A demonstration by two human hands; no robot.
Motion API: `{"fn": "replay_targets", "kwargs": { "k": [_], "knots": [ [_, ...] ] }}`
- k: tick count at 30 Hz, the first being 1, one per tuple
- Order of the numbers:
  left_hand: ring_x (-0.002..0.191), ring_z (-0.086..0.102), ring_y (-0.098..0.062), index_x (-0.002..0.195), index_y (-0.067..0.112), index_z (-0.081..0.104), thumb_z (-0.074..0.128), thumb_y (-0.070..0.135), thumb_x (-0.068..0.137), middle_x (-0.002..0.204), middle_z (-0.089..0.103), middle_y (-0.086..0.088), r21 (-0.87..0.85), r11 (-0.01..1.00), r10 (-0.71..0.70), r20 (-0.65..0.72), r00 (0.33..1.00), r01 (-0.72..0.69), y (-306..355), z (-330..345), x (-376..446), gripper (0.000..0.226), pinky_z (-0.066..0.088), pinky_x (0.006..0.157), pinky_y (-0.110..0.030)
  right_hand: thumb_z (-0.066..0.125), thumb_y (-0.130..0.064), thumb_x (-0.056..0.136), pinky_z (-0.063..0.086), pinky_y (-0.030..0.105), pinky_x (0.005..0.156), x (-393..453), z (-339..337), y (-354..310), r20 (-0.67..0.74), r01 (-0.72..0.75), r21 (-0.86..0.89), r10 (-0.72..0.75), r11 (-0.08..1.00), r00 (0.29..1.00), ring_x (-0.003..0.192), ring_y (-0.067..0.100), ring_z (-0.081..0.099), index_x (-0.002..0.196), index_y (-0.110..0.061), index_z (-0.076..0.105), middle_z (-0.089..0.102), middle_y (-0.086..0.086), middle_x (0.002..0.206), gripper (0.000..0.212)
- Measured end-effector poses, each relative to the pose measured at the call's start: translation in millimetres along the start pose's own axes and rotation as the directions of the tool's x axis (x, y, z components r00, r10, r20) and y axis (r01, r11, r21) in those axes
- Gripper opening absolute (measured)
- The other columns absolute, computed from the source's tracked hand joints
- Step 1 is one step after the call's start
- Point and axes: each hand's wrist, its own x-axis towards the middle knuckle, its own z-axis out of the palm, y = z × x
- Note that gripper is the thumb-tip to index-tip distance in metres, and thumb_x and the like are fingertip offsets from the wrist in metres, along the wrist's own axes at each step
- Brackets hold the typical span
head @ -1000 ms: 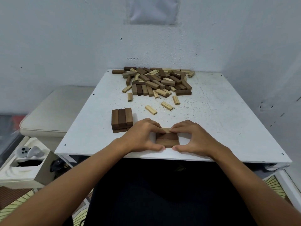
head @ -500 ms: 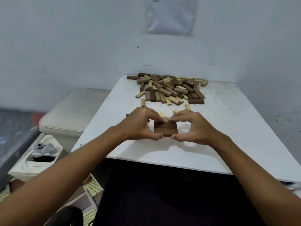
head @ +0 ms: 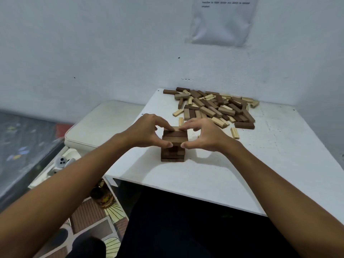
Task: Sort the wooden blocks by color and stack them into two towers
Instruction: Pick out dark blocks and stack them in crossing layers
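A short tower of dark brown blocks point(head: 173, 152) stands on the white table point(head: 232, 170), near its front left part. My left hand point(head: 147, 132) and my right hand point(head: 204, 135) pinch the top layer of dark blocks point(head: 175, 135) from either side, thumbs at the front, fingers on top. This layer rests on the tower's lower layers. A mixed pile of dark and light blocks point(head: 214, 107) lies at the table's far edge. A few loose light blocks point(head: 235, 133) lie nearer, right of my right hand.
A white wall rises right behind the pile, with a paper sheet point(head: 221, 19) stuck on it. A cream cushioned stool point(head: 104, 125) stands left of the table. Lower left, a white tray point(head: 54, 170) holds a game controller point(head: 62, 162). My dark-clothed lap is under the table's front edge.
Both hands carried the group of dark blocks up and left, from the table's front edge onto the dark stack. The camera view swung left and closer.
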Motion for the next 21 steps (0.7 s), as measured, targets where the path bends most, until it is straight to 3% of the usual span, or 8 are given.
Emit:
{"fn": "replay_targets", "kwargs": {
  "k": [3,12,21],
  "knots": [
    [0.098,0.055,0.010,0.109,0.024,0.074,0.069,0.064,0.052,0.107,0.069,0.014,-0.032,0.999,-0.017,0.015,1.000,0.018,-7,3,1,0.070,0.042,0.075,-0.010,0.085,-0.034,0.065,0.040,0.019,0.086,4,7,5,0.014,-0.011,0.017,0.011,1.000,1.000,0.109,0.006,0.055,0.117,-0.018,0.071,0.064,-0.007,0.115,0.057],
    [0.104,0.058,-0.006,0.110,0.024,0.074,0.078,0.051,0.057,0.110,0.069,0.010,-0.077,0.997,-0.031,0.008,0.999,0.032,-19,16,-1,0.059,0.049,0.077,-0.020,0.085,-0.024,0.070,0.045,0.025,0.089,4,13,10,0.033,-0.020,0.018,0.019,1.000,0.999,0.110,0.009,0.056,0.120,-0.016,0.069,0.064,-0.004,0.117,0.053],
    [0.105,0.057,-0.005,0.109,0.027,0.074,0.071,0.063,0.051,0.109,0.069,0.012,-0.088,0.996,-0.023,0.005,1.000,0.023,-22,18,-4,0.068,0.047,0.076,-0.017,0.084,-0.029,0.067,0.044,0.022,0.086,2,17,11,0.027,-0.017,0.027,0.016,0.999,0.999,0.107,0.007,0.056,0.118,-0.017,0.070,0.065,-0.007,0.115,0.054]
  ]
}}
